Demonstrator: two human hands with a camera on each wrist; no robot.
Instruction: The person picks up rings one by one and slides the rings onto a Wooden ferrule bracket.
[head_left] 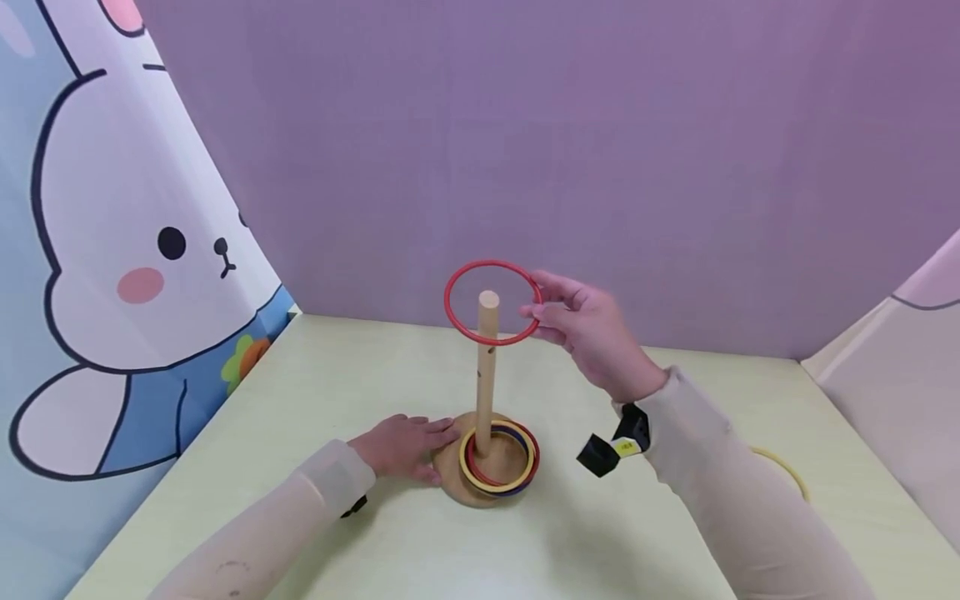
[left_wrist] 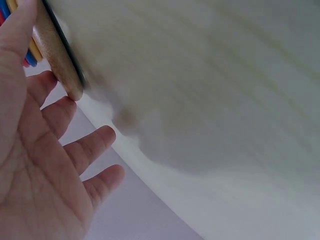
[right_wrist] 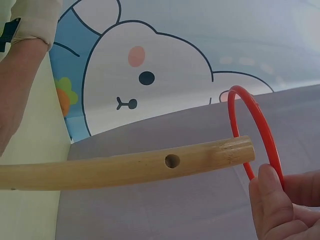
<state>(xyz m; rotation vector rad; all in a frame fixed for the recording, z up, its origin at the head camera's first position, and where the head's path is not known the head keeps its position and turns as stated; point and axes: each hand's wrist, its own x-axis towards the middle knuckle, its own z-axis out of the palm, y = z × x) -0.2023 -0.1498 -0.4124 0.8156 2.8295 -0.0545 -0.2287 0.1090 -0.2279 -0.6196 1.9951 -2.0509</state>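
Observation:
My right hand [head_left: 592, 329] pinches a thin red ring [head_left: 447, 304] between thumb and fingers, level with the top of an upright wooden post [head_left: 486, 375]. In the head view the post's tip shows inside the ring's outline; whether it has passed through, I cannot tell. The right wrist view shows the tilted ring [right_wrist: 267, 137] at the post's end [right_wrist: 245, 150]. Fairly straight fingers of my left hand [head_left: 405, 450] touch the left edge of the round wooden base [head_left: 453, 475]. Stacked around the post's foot lie several rings [head_left: 531, 475], yellow, blue and red.
A yellow ring [head_left: 783, 462] lies on the pale table [head_left: 360, 358] at the right, partly hidden by my right sleeve [head_left: 720, 475]. Behind the table rises a purple backdrop [head_left: 375, 167]. A cartoon-printed cloth [head_left: 97, 217] hangs on the left, a light cloth [head_left: 900, 383] on the right.

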